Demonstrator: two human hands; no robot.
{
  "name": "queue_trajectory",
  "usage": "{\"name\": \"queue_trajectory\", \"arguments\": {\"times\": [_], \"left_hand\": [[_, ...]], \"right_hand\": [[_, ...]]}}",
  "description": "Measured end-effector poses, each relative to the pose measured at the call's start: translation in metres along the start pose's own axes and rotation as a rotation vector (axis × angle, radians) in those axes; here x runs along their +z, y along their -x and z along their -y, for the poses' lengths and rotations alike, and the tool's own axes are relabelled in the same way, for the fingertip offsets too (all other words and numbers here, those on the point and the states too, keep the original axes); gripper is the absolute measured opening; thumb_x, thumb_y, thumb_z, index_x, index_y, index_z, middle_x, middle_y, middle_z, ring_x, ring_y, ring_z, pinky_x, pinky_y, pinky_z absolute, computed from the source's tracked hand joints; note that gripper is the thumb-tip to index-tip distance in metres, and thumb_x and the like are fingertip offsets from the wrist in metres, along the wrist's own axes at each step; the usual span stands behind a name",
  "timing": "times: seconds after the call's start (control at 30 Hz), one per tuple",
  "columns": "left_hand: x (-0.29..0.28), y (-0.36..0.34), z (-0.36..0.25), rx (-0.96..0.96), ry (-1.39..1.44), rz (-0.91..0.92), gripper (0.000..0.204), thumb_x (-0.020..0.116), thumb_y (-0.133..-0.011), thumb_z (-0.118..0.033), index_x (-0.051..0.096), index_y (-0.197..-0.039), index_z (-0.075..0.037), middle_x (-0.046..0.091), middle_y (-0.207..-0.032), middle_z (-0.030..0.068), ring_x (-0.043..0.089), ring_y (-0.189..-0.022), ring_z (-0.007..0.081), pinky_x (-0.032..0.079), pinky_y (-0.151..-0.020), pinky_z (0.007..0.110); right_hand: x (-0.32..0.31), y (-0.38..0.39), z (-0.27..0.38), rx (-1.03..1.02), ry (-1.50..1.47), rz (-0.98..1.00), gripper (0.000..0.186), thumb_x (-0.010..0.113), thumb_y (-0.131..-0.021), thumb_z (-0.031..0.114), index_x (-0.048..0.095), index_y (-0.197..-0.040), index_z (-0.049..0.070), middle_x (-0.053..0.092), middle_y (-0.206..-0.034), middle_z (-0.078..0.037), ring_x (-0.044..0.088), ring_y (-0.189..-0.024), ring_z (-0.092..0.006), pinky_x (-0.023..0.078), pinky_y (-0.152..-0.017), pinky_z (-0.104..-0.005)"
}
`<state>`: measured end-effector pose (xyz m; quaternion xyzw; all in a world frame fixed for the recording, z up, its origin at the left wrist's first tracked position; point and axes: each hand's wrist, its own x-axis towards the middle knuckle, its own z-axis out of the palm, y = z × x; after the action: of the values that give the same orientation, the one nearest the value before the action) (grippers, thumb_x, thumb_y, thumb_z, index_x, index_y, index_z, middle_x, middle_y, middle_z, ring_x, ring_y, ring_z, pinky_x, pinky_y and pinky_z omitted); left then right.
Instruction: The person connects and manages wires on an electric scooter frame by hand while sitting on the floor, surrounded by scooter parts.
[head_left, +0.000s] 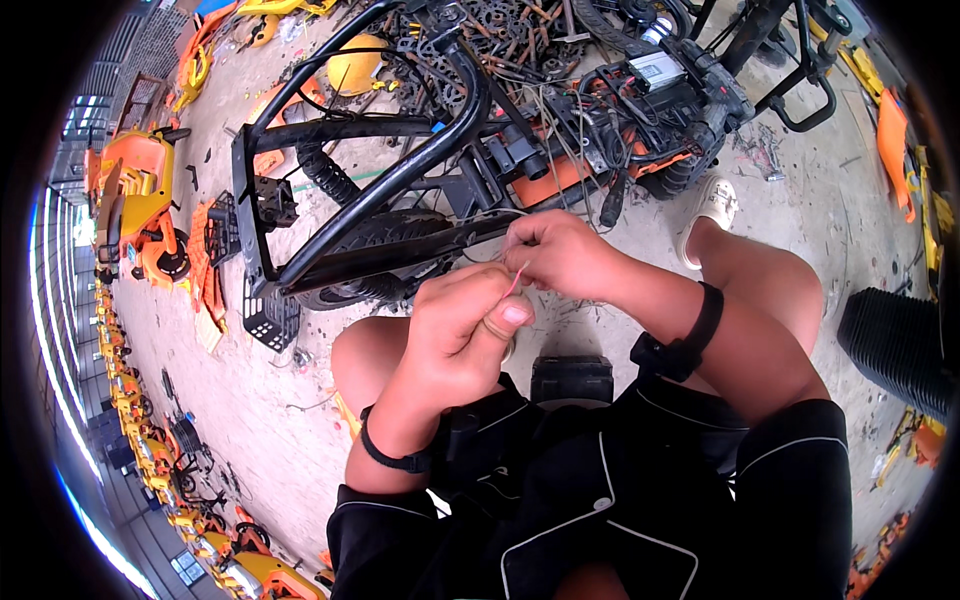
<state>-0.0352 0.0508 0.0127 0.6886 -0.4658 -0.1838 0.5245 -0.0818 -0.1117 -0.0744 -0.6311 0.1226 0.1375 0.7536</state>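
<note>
Between my hands runs a thin pink wire (517, 279). My left hand (465, 325) is closed, with the wire pinched by the thumb and fingers. Just above and to the right, my right hand (560, 255) has its fingers curled together at the wire's other end; its fingertips are partly hidden. Both hands are close together in front of a black tubular vehicle frame (400, 165). Thin cables (552, 130) hang loosely over the frame beyond my right hand. A black wheel (375, 235) lies low behind the frame's bars.
Metal parts (490, 40) are heaped behind the frame, near a yellow round object (355, 65). A silver box (657, 70) sits among wiring at the right. An orange and yellow vehicle (140, 190) stands far left. A ribbed black object (893, 340) is at the right.
</note>
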Motion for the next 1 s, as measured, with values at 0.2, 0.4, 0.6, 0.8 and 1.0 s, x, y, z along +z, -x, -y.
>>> {"name": "queue_trajectory", "arguments": {"times": [0.2, 0.4, 0.6, 0.8, 1.0], "left_hand": [[0.0, -0.002, -0.002, -0.037, 0.011, -0.036, 0.036, 0.057, -0.094, -0.026, 0.057, -0.073, 0.002, 0.056, -0.065, 0.0074, 0.05, -0.059, 0.0171, 0.039, -0.054, 0.028], [-0.02, 0.002, 0.001, -0.207, 0.213, -0.249, 0.032, 0.054, -0.097, -0.021, 0.06, -0.076, 0.003, 0.058, -0.07, 0.0051, 0.051, -0.065, 0.0114, 0.039, -0.058, 0.026], [-0.017, 0.004, -0.002, -0.164, 0.192, -0.226, 0.033, 0.054, -0.098, -0.022, 0.059, -0.077, 0.004, 0.058, -0.071, 0.0065, 0.05, -0.065, 0.0115, 0.039, -0.059, 0.025], [-0.017, 0.003, -0.003, -0.159, 0.172, -0.239, 0.034, 0.054, -0.098, -0.023, 0.059, -0.077, 0.003, 0.058, -0.071, 0.0065, 0.051, -0.065, 0.0116, 0.04, -0.06, 0.025], [-0.025, 0.003, 0.006, -0.175, 0.292, -0.318, 0.035, 0.054, -0.098, -0.026, 0.057, -0.077, 0.001, 0.055, -0.072, 0.0054, 0.042, -0.06, 0.0077, 0.032, -0.055, 0.022]], "right_hand": [[0.001, 0.002, 0.003, 0.029, 0.007, -0.022, 0.01, 0.059, -0.086, 0.008, 0.062, -0.08, 0.0, 0.057, -0.065, -0.003, 0.05, -0.054, -0.0087, 0.04, -0.049, -0.0249], [-0.003, -0.001, 0.003, -0.081, 0.097, -0.057, 0.013, 0.059, -0.084, 0.013, 0.062, -0.08, 0.0, 0.057, -0.066, -0.002, 0.052, -0.059, -0.0088, 0.042, -0.052, -0.0263], [0.001, 0.0, 0.01, -0.102, 0.189, -0.095, 0.016, 0.06, -0.081, 0.015, 0.062, -0.076, 0.0, 0.056, -0.064, -0.003, 0.051, -0.059, -0.01, 0.041, -0.055, -0.028], [0.001, -0.003, 0.005, -0.122, 0.163, -0.11, 0.017, 0.059, -0.081, 0.016, 0.061, -0.075, 0.0, 0.055, -0.063, -0.002, 0.05, -0.059, -0.0096, 0.04, -0.055, -0.0279], [0.001, -0.003, 0.005, -0.11, 0.191, -0.113, 0.018, 0.059, -0.081, 0.016, 0.06, -0.074, 0.0, 0.053, -0.062, -0.001, 0.048, -0.06, -0.0087, 0.04, -0.055, -0.0273]]}}
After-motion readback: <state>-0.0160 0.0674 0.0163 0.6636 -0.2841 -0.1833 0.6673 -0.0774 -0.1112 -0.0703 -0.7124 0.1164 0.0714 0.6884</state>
